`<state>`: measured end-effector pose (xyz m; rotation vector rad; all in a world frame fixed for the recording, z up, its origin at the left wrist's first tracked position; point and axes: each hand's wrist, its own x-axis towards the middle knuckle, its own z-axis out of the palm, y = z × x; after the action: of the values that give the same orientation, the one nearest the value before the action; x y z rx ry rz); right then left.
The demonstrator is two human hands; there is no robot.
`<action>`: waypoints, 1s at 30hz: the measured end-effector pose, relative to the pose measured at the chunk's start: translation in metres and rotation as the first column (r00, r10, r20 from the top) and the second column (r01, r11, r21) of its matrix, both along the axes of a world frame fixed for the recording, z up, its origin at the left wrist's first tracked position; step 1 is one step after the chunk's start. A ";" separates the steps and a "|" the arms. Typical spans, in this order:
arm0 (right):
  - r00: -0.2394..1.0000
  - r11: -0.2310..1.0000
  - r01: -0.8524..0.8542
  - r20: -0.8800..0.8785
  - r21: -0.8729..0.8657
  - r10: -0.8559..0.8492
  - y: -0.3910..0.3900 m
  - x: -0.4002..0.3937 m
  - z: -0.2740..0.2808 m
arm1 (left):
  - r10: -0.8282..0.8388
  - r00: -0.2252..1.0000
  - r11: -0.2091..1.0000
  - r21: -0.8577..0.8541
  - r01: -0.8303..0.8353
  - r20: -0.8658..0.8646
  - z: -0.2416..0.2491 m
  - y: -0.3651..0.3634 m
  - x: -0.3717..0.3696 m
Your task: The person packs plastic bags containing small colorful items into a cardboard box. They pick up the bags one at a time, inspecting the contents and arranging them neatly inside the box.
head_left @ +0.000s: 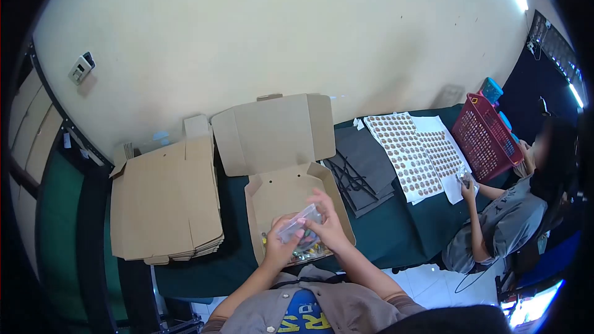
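Observation:
Both my hands hold a small clear plastic bag [304, 218] above an open cardboard box [272, 195]. My left hand [282, 242] grips the bag's left side, thumb on top. My right hand [329, 226] pinches its right side, with some fingers raised. Small coloured pieces show through the plastic, too small to name. Inside the box, below my hands, lie more small wrapped items [309, 253], some yellow, partly hidden by my hands. The box's lid [272, 133] stands raised against the wall.
Flattened cardboard boxes [164, 201] are stacked on the left. Right of the box lie dark grey bags with black handles [365, 167] and sheets of round stickers [405, 154]. A red plastic basket [486, 133] stands farther right, near a seated person [507, 216] holding a small bag.

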<state>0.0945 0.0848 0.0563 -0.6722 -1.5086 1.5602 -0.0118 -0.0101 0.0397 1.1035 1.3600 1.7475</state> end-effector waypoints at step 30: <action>0.842 0.841 -0.524 0.064 -0.131 0.535 0.006 0.021 0.017 | -0.144 0.943 0.973 -0.131 0.191 0.301 -0.015 -0.015 -0.032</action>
<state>0.1156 0.0910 0.0728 -0.4051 -1.7955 2.0622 -0.0442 -0.0249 0.0250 0.8131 1.1655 1.5753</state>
